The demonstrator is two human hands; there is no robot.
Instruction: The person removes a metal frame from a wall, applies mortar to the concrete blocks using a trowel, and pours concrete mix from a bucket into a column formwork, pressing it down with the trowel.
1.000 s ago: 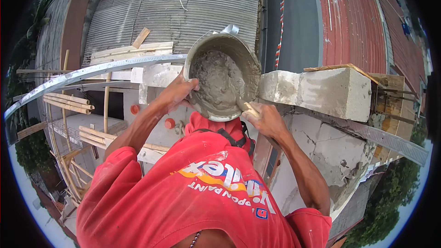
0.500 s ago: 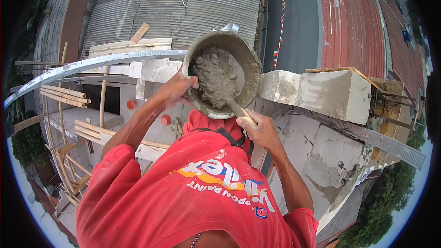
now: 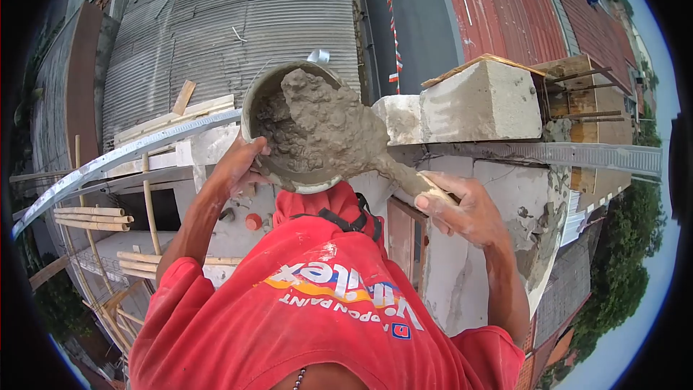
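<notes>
— Mortar (image 3: 332, 119) has been lifted since the earlier frame: it is now heaped above the mouth of the bucket (image 3: 247, 112) and past its right-hand rim, and the right hand (image 3: 465, 209) has been drawn outward.

— What is meant by that for the work?

— By judgement, a large load is now borne on the tool (image 3: 404, 175) rather than left lying in the bucket, though the tool's far end is hidden by mortar.

— And how are the hands set?

— The bucket's left rim is gripped by the left hand (image 3: 242, 164), which is partly curled, thumb over the edge. The tool's handle is held in the curled right hand.

— Can everything be counted?

— 2 hands, 1 bucket and 1 tool are seen. Mortar is found in 2 places: on the tool and inside the bucket. Off to the left, 2 bundles of bamboo poles (image 3: 92, 219) are seen, and 1 orange disc (image 3: 253, 222) beside the left forearm.
</notes>
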